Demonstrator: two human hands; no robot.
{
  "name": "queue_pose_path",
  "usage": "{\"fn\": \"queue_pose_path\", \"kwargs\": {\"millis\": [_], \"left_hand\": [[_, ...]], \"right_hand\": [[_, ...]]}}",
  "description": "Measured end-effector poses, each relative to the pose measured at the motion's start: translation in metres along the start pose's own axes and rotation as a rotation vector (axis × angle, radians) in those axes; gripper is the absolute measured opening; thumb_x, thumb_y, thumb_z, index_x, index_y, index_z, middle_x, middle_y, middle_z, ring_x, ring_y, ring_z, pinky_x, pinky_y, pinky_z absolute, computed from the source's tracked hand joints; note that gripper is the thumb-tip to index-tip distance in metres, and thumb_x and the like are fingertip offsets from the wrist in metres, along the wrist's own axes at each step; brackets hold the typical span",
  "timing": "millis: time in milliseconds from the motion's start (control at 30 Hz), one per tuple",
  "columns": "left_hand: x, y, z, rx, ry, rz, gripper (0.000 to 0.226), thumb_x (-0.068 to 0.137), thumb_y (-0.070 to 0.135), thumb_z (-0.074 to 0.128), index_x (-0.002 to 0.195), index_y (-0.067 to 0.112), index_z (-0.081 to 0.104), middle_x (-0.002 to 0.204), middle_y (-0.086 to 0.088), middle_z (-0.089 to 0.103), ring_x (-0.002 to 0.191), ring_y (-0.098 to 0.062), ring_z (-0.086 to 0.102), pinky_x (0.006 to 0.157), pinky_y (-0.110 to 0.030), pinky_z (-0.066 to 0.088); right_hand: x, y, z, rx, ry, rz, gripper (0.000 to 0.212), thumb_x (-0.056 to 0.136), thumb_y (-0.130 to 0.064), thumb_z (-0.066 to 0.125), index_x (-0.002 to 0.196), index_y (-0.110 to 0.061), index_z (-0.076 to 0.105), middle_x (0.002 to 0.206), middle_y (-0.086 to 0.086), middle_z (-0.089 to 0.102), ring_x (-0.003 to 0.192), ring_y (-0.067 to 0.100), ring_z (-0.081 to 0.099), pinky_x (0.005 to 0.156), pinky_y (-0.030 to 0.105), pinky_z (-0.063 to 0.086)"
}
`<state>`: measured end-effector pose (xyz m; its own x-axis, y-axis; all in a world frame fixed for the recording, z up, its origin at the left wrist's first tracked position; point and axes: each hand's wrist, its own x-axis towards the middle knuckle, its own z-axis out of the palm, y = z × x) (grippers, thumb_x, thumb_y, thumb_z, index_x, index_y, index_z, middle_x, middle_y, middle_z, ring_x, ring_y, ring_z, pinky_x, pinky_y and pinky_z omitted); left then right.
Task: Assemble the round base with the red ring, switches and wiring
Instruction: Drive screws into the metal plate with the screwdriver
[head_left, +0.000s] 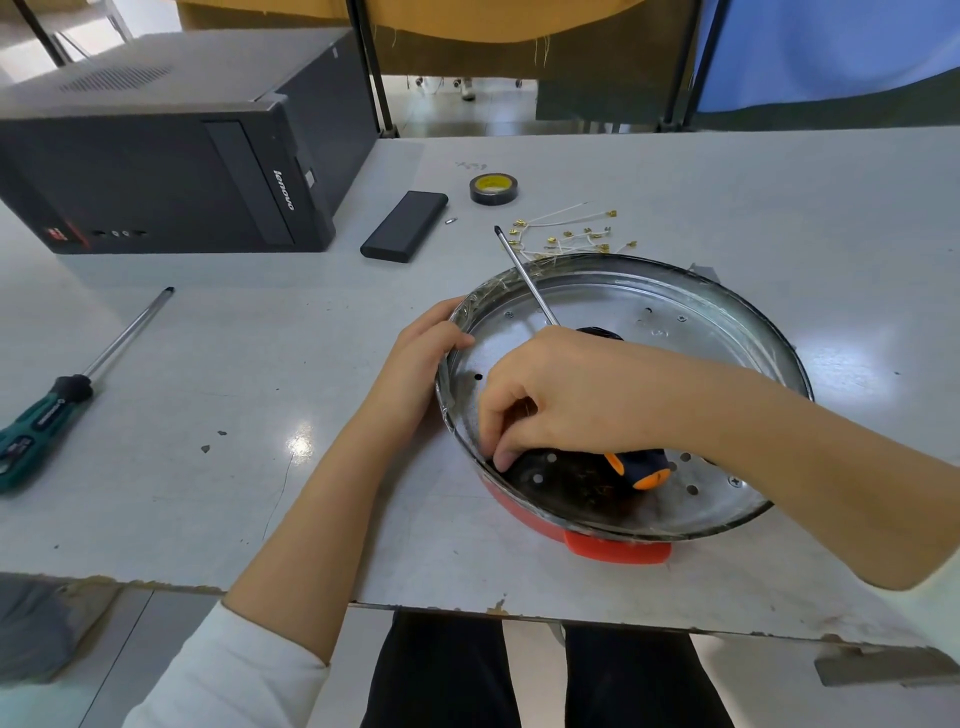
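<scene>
The round metal base (727, 332) lies on the table with its red ring (524, 506) showing under the near rim. My left hand (421, 353) grips the base's left rim. My right hand (566, 395) is inside the base. It holds a screwdriver with a black and orange handle (644, 467), whose shaft (524, 275) points up and to the left over the rim, and its fingertips touch the base's floor near the left wall. White wires with brass terminals (571, 236) lie just behind the base.
A green-handled screwdriver (62, 400) lies at the left. A black computer case (171, 156) stands at the back left, with a black flat box (405, 226), a small screw (451, 220) and a roll of black tape (493, 189) nearby. The table's front edge (467, 608) is close.
</scene>
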<state>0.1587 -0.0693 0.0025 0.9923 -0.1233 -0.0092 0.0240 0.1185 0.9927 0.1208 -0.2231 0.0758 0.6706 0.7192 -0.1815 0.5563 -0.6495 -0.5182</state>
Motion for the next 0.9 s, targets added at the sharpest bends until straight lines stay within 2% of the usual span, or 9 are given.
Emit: {"fn": "queue_pose_path", "kwargs": {"millis": [167,300,433,533,733,900], "left_hand": [[0.0,0.0,0.0,0.003,-0.005,-0.001,0.035,0.082,-0.002,0.042,0.102,0.014,0.066,0.087,-0.005,0.068,0.083,-0.02,0.062,0.072,-0.03,0.049],[-0.001,0.001,0.001,0.007,0.014,-0.016,0.035,0.084,-0.003,0.041,0.103,0.013,0.066,0.084,-0.004,0.067,0.077,-0.017,0.062,0.068,-0.028,0.048],[-0.004,0.001,0.002,-0.022,0.021,-0.034,0.036,0.084,-0.002,0.042,0.107,0.011,0.066,0.092,-0.01,0.067,0.087,-0.024,0.061,0.079,-0.037,0.048],[-0.005,0.003,0.003,-0.014,0.023,-0.042,0.036,0.085,-0.002,0.042,0.112,0.007,0.064,0.102,-0.017,0.065,0.096,-0.029,0.06,0.09,-0.046,0.045],[-0.004,0.002,0.001,0.002,0.027,-0.05,0.034,0.084,-0.001,0.044,0.103,0.014,0.068,0.099,-0.014,0.067,0.095,-0.028,0.062,0.09,-0.047,0.046],[-0.005,0.002,0.001,0.012,0.03,-0.055,0.035,0.084,0.003,0.045,0.111,0.011,0.066,0.104,-0.016,0.067,0.098,-0.03,0.062,0.094,-0.05,0.045]], "right_hand": [[0.0,-0.002,0.001,-0.108,0.001,-0.029,0.004,0.084,-0.027,0.068,0.083,-0.028,0.072,0.086,-0.008,0.068,0.084,0.005,0.057,0.08,0.027,0.046],[0.0,-0.004,0.003,-0.161,0.016,-0.066,0.008,0.086,-0.024,0.066,0.084,-0.027,0.073,0.085,-0.009,0.068,0.082,0.005,0.056,0.077,0.023,0.044],[-0.001,-0.001,0.003,-0.125,0.016,-0.082,0.008,0.085,-0.024,0.068,0.086,-0.027,0.076,0.085,-0.01,0.069,0.081,0.002,0.055,0.078,0.019,0.042],[-0.003,0.002,0.002,-0.047,0.02,-0.069,0.006,0.082,-0.025,0.071,0.085,-0.028,0.076,0.083,-0.009,0.069,0.082,0.003,0.058,0.079,0.026,0.046],[-0.004,0.005,0.002,-0.027,0.031,-0.064,0.011,0.082,-0.024,0.071,0.089,-0.031,0.075,0.085,-0.011,0.07,0.083,0.002,0.06,0.081,0.03,0.049],[-0.005,0.006,0.002,-0.025,0.029,-0.061,0.01,0.082,-0.023,0.071,0.089,-0.029,0.074,0.086,-0.012,0.071,0.084,0.001,0.06,0.08,0.025,0.047]]}}
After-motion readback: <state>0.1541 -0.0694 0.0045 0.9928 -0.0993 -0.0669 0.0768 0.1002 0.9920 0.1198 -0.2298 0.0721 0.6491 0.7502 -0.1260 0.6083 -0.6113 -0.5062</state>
